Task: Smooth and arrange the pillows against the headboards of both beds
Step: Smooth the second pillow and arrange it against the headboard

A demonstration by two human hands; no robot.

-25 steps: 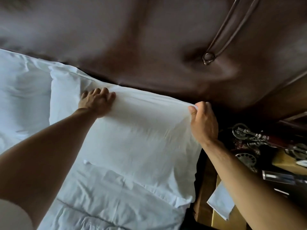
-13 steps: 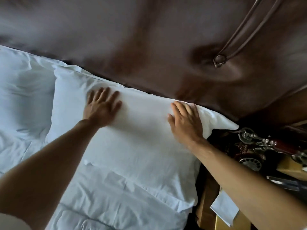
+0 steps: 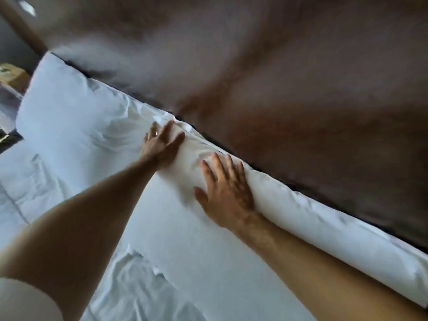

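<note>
Setting: bed (image 3: 34,195) made up in white linen, running from the left edge of the frame to the lower right; view is tilted and partly motion-blurred.
Headboard (image 3: 289,93): dark brown, padded, filling the top and right of the frame; its lower edge runs diagonally from upper left to lower right.
Near pillow (image 3: 176,228): white, lying in the centre and lower right of the frame, its long upper edge pushed against the headboard; cloth is creased near the fingers, smoother toward the lower middle.
Far pillow (image 3: 67,117): white, in the upper left of the frame, also against the headboard, touching or overlapping the near pillow where the two meet; rumpled at that junction.
Left hand (image 3: 162,144): fingers straight and spread wide, palm down, pressing on the upper end of the near pillow just beside the headboard edge; holding nothing.
Right hand (image 3: 225,193): fingers straight and spread wide, palm flat on the near pillow, lower right of the left hand and near it but apart; holding nothing.
Forearms: bare, entering from the lower left and lower right corners; a pale sleeve (image 3: 25,300) shows at the lower left corner.
Sheet (image 3: 129,281): white, wrinkled, lower centre of the frame below the near pillow.
Box (image 3: 14,76): brownish, blurred, at the left edge beyond the far pillow; details cannot be told.
</note>
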